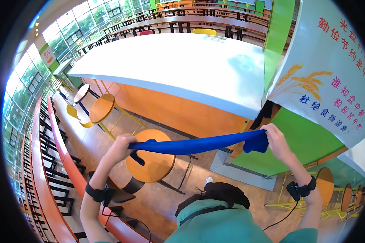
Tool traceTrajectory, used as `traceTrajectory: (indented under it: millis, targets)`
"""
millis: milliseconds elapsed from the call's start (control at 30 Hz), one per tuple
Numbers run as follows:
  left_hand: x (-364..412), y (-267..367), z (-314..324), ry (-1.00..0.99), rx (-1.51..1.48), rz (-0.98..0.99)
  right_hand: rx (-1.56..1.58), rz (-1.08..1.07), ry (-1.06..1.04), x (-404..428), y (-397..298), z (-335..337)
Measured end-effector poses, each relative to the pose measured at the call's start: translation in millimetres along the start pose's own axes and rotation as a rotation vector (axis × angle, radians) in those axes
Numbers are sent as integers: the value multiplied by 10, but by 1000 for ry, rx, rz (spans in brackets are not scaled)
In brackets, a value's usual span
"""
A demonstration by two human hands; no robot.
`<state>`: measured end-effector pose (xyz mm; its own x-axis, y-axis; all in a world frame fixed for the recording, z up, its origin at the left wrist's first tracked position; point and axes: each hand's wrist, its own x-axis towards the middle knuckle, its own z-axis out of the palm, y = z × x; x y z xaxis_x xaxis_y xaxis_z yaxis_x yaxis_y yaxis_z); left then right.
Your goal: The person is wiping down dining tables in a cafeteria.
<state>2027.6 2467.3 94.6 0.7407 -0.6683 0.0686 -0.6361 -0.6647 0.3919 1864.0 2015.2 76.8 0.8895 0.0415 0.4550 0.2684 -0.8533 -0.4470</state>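
Observation:
A blue cloth [197, 145] is stretched between my two hands, seen nearly edge-on and held up in front of me. My left hand [121, 148] grips one end, where a dark fold of the cloth hangs below the fingers. The other end is pinched by my right hand [276, 140], and a blue flap droops just left of it. Beneath the cloth's left part is a round wooden stool seat [150, 170]. Beyond the cloth stands a long counter with a glossy white top [170, 63] and an orange front.
Round-seated yellow-legged stools [102, 108] line the counter at the left, with more stools [325, 185] at the right. A red-topped long table [68, 164] runs along my left. A green panel [289, 142] and a hanging banner with writing [325, 70] stand close on my right.

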Motion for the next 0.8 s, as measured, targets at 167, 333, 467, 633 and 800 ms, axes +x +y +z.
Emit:
traceTrajectory:
  millis: [167, 333, 467, 633, 800]
  targets:
    - [363, -305, -115, 134, 45, -69, 247, 175, 143, 364, -50, 125]
    - [333, -701, -5, 120, 12, -286, 144, 93, 91, 434, -213, 182]
    - [597, -613, -88, -149, -187, -699, -91, -31, -1, 467, -263, 48]
    - [681, -882, -342, 273, -502, -570, 17, 17, 244, 475, -222, 90]
    - [1627, -1093, -715, 511, 102, -45, -566, -151, 426, 1068, -120, 331]
